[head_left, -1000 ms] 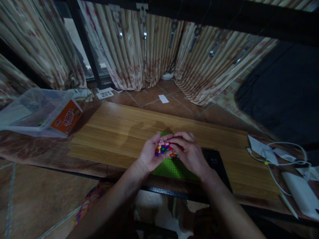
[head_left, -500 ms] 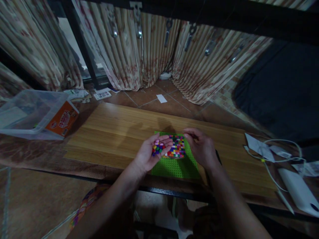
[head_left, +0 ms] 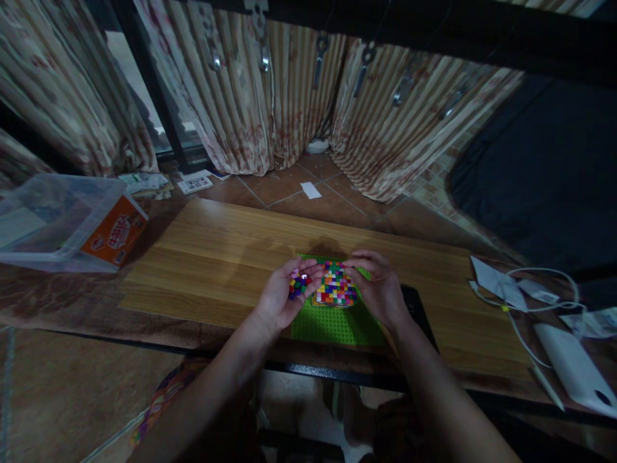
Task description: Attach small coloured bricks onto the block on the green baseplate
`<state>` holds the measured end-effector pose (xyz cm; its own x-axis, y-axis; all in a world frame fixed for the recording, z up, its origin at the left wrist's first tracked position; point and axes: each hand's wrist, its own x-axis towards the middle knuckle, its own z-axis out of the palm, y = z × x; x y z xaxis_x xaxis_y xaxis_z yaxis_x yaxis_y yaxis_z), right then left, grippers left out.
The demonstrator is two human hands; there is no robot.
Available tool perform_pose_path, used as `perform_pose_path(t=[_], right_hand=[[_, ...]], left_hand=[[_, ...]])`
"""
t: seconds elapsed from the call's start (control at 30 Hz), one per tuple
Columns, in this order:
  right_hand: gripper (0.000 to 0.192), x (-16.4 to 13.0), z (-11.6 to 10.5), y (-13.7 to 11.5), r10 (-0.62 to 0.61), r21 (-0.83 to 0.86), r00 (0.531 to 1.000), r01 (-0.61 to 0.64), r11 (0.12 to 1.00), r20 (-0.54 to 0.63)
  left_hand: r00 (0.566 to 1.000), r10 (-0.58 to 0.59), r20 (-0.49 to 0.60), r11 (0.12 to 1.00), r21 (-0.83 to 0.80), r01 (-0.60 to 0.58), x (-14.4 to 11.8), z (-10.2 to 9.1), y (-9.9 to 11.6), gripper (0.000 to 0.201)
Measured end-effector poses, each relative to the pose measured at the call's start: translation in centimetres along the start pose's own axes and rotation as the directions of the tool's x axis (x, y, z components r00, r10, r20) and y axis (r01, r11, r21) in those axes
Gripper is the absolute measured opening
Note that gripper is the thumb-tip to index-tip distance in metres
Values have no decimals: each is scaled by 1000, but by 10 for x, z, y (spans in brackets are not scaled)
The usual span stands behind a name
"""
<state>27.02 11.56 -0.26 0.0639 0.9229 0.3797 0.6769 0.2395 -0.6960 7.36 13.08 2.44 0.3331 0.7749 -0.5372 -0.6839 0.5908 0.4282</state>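
A green studded baseplate [head_left: 337,325] lies on the wooden board near its front edge. A patch of small multicoloured bricks [head_left: 336,287] is stuck on its far half. My left hand [head_left: 282,297] is cupped palm up at the plate's left edge and holds a heap of small loose coloured bricks [head_left: 299,283]. My right hand [head_left: 380,289] rests on the plate's right side, its fingertips at the upper right corner of the brick patch; whether a brick is pinched there is hidden.
A clear plastic tub [head_left: 58,222] with an orange label stands at the far left. A black flat object [head_left: 418,308] lies under my right wrist. White cables and papers [head_left: 525,289] and a white device [head_left: 573,370] lie at the right. Curtains hang behind.
My right hand lifted off the heap in my left palm and went right to the plate, uncovering the brick patch, then came back to its upper right corner.
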Motion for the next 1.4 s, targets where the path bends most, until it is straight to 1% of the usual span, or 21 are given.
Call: perform_pose_path(t=[0.13,0.23,0.33,0.47,0.53,0.6,0.7,0.73,0.8,0.93,1.07,1.13,1.2,1.23,1.3,1.37,1.4], right_hand=[[13,1,8,11,120,174,993,-119,977,4],[13,2,10,14,169,266,985,-172,949,35],[12,3,9,14,178,278,982,-187,942,57],[12,4,10,13,174,277,983,-183,943,56],[12,5,13,14,201,316,978,-210,925,63],[16,5,16,15,269,401,959,-281,872,87],[28,6,21,16,390,555,908,-407,725,156],[32,5,23,16,415,591,891,-437,678,183],[37,4,25,16,439,635,870,-472,612,223],[39,3,27,15,470,668,847,-501,550,249],[43,2,29,15,478,686,842,-503,526,250],[46,1,29,16,473,682,842,-506,528,259],[49,0,28,16,466,663,853,-491,566,234],[50,0,26,14,457,645,869,-462,608,191],[45,0,20,8,400,577,915,-351,738,45],[33,-1,11,-4,263,454,960,-192,870,-98],[24,-2,7,-12,172,381,977,-111,918,-130]], left_hand=[[1000,5,4,1000,-5,-5,1,-1,1,25],[1000,12,3,1000,-6,-12,1,-2,1,24],[1000,14,10,1000,-5,-13,1,-3,1,24],[1000,16,13,1000,-2,-16,2,-4,0,24],[1000,19,10,1000,9,-19,3,-4,0,24],[1000,16,7,1000,17,-17,3,-4,0,25],[1000,14,3,1000,19,-14,4,-4,-1,25],[1000,13,3,1000,20,-13,4,-5,-1,25],[1000,11,0,1000,22,-11,4,-5,-1,25],[1000,4,-7,1000,30,-4,4,-4,-2,25],[1000,2,9,1000,23,-2,1,0,-3,26],[999,-3,34,1000,12,2,-1,1,-3,29],[998,-8,68,1000,-1,8,-2,1,-3,32],[996,-8,84,1000,-11,9,-2,1,-3,33],[994,-10,110,999,-29,14,-1,1,-3,37],[992,-15,126,999,-40,21,-1,2,-4,40],[991,-19,130,999,-44,25,-2,2,-4,41]])
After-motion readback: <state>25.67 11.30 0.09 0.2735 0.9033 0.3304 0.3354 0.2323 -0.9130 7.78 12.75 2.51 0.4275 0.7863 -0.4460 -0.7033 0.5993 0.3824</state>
